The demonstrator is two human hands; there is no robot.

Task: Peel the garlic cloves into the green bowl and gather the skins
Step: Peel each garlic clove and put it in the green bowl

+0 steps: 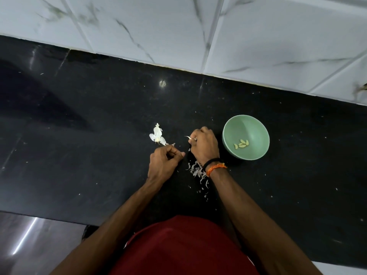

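A: What is the biggest thing under the hands?

B: A polished black stone countertop (99,155), speckled with pale flecks, running under both hands, with white marble-veined wall tiles (258,36) beyond them.

A: And the bowl?

B: A round pale green bowl (256,128) stands just to the right of the right hand, close to it but not touching. A few peeled, yellowish garlic cloves (241,144) lie together in its bottom.

A: What are the hands doing?

B: The right hand (204,145) is curled tight, knuckles up, and grips an unpeeled white garlic clove (189,138) whose pointed tip sticks out on its left side. The left hand (163,161) is curled too, thumb against the fingertips; it looks pinched on something small, but I cannot tell what. The two hands are near each other, not touching.

A: Where are the skins?

B: A loose heap of thin white garlic skins (197,171) lies on the counter between the wrists, partly under the right one, which wears black and orange thread bands (215,165). The papery white husk of a garlic head (157,134) lies just beyond the left hand.
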